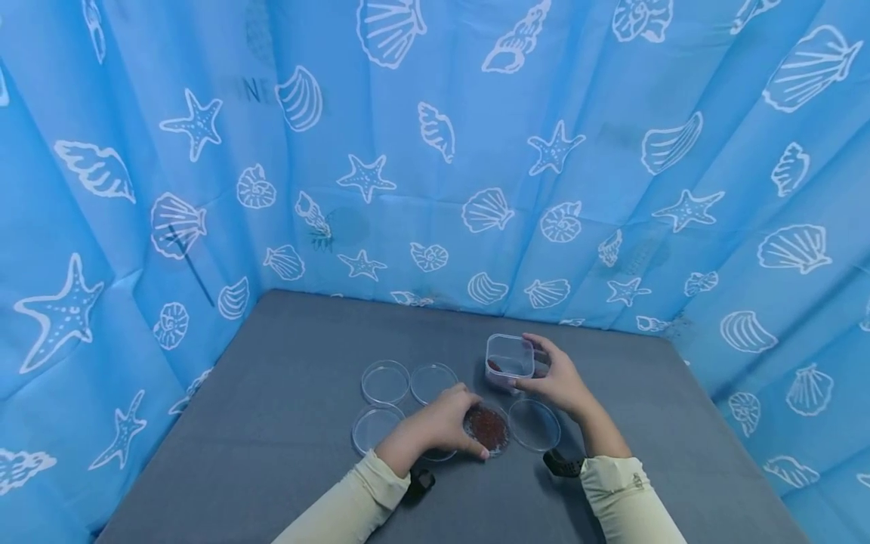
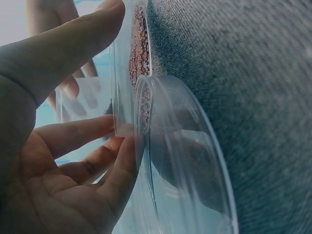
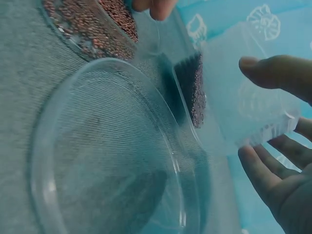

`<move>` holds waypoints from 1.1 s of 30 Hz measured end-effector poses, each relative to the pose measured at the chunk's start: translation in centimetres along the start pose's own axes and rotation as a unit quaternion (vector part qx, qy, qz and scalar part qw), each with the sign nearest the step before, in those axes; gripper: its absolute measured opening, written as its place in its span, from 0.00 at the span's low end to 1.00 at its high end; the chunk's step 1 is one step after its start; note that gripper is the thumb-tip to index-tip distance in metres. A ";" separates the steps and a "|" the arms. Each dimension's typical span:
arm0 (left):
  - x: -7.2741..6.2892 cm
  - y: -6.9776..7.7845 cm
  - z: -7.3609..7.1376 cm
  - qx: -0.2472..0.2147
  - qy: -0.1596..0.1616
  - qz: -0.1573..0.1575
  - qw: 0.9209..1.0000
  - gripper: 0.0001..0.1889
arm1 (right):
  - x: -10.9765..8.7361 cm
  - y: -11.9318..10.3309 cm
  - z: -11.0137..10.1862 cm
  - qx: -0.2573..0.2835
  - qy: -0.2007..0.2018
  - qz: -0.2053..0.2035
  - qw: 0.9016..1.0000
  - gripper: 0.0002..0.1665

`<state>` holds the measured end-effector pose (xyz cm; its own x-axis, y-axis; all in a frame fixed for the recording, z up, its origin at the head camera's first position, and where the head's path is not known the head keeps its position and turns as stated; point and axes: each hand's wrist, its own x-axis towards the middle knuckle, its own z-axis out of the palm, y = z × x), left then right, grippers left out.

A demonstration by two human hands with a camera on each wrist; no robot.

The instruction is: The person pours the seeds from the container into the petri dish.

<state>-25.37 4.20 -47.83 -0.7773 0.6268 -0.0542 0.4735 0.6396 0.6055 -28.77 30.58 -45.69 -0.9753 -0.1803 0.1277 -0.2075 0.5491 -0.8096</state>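
My left hand (image 1: 445,419) spans a clear round petri dish (image 1: 501,451) that holds small reddish-brown grains (image 1: 488,427). Its thumb and fingertips grip opposite sides of the dish's rim. Up and to the right, my right hand (image 1: 559,378) holds a clear, square plastic container (image 1: 511,373) between thumb and fingers. More of the same grains (image 3: 197,95) are gathered in a heap inside the container. Below it lies another petri dish (image 3: 44,161), with no grains showing in it, close beside the filled one.
Several more clear petri dishes lie left of the filled one, among them one at back left (image 1: 363,378) and one partly behind the left hand (image 1: 438,455). Grey cloth (image 1: 306,363) covers the table. A blue shell-print curtain (image 1: 408,211) stands behind it and at both sides.
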 end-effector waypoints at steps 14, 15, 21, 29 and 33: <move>0.3 0.0 0.7 -0.009 -0.007 -0.010 1.000 0.48 | 0.4 1.7 -0.6 0.032 -0.036 0.029 0.998 0.57; 0.3 0.0 0.7 -0.009 -0.007 -0.011 1.000 0.48 | 0.4 1.8 -0.6 0.034 -0.037 0.029 0.998 0.57; 0.2 -0.2 0.6 -0.009 -0.007 -0.006 1.000 0.47 | 0.3 2.2 -0.6 0.047 -0.043 0.031 0.997 0.57; 0.2 -0.4 0.4 -0.013 -0.006 -0.001 1.000 0.46 | -0.7 1.9 -1.7 0.005 -0.074 0.039 0.997 0.55; 0.0 -0.4 0.3 -0.014 -0.002 -0.004 1.000 0.46 | -2.3 2.3 -2.6 -0.058 -0.091 0.027 0.994 0.49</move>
<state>-25.46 4.07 -48.36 -0.7792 0.6236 -0.0632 0.4548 0.6319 0.6276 -27.17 34.39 -46.35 -0.9576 -0.2869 -0.0276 -0.1733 0.6498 -0.7401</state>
